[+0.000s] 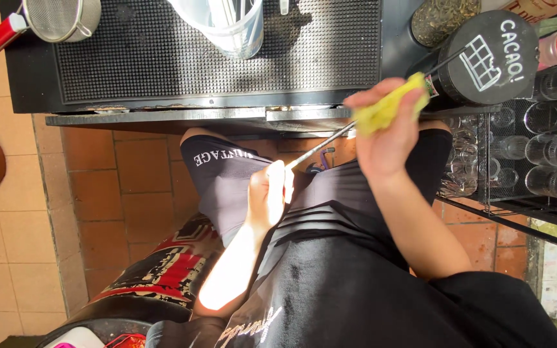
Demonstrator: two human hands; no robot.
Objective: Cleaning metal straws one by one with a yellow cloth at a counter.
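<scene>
The right hand [387, 132] is closed around a yellow cloth [388, 108], fingers and thumb pressing it onto a long thin metal rod [330, 140], near the rod's far end. The left hand [269, 193] grips the rod's near end in a curled fist, lit hard by sun so the fingertips wash out. The rod runs on a slant between the two hands, rising from the left hand toward the right, and past the cloth a dark thin stretch goes on toward a round black lid [488, 57] bearing a white chalk-style drawing; whether the rod touches that lid cannot be told.

Both hands sit just below the edge of a metal counter [182, 117]. On the counter lies a black rubber bar mat [162, 51], with a clear plastic container [227, 26] standing on it and a mesh strainer [59, 16] with a red handle at its corner. To the right of the hands, a black wire rack [523, 193] holds rows of clear glasses [539, 148]. Beneath the hands are the person's black apron [356, 270] and dark shorts [220, 180], over a floor of orange tiles [111, 187]
</scene>
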